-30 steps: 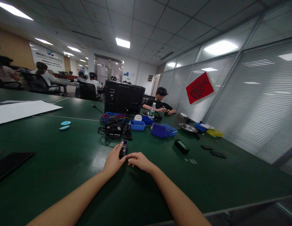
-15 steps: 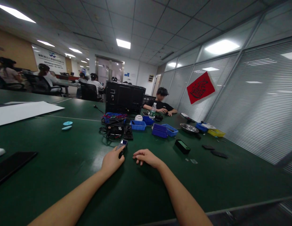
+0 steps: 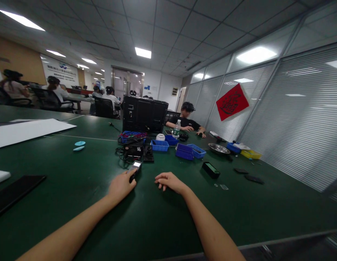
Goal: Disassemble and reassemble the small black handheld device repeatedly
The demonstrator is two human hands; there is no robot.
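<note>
My left hand (image 3: pixel 121 187) is closed round a small dark handheld device (image 3: pixel 136 166) with a lit white screen at its far end. The index finger lies along its face and the thumb is at its right side; the palm hides the near end. To the right, my right hand (image 3: pixel 170 181) hovers at or just over the green table (image 3: pixel 157 221), fingers loosely bent and apart, with nothing in it. Beyond the device sit a black box with cables (image 3: pixel 133 150) and a black stand (image 3: pixel 148 154).
Blue bins (image 3: pixel 159 145), a baseball (image 3: pixel 160 137), a water bottle (image 3: pixel 177 128) and a large black panel (image 3: pixel 144 114) stand farther back. At right are a black box with a green top (image 3: pixel 211 169) and a metal bowl (image 3: pixel 219 148). A person (image 3: pixel 186 119) sits across the table.
My left hand has slid left with the handheld device, widening the gap to my right hand. My right hand has hardly moved. The person opposite has shifted a hand to the right.
</note>
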